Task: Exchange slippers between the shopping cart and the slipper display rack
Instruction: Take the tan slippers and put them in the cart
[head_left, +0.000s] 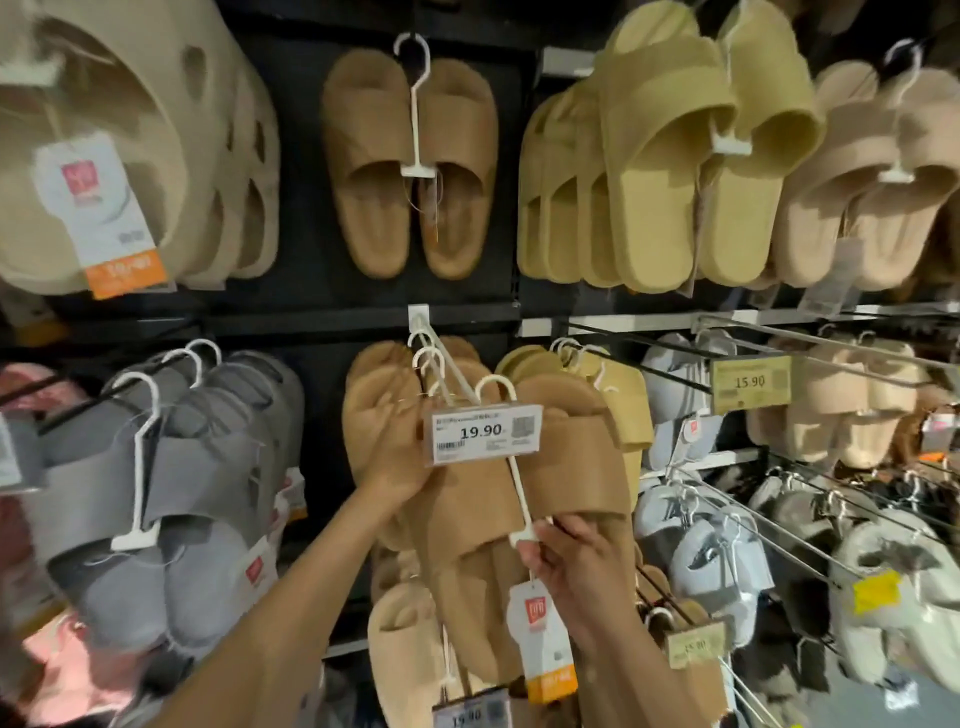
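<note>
Here, tan slippers (519, 499) between fingers (545, 540).

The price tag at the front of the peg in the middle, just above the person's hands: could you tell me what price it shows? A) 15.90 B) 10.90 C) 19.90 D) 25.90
C: the white price tag at the tip of the peg reads 19.90, just above the tan slippers that the left hand and right hand hold.
</note>
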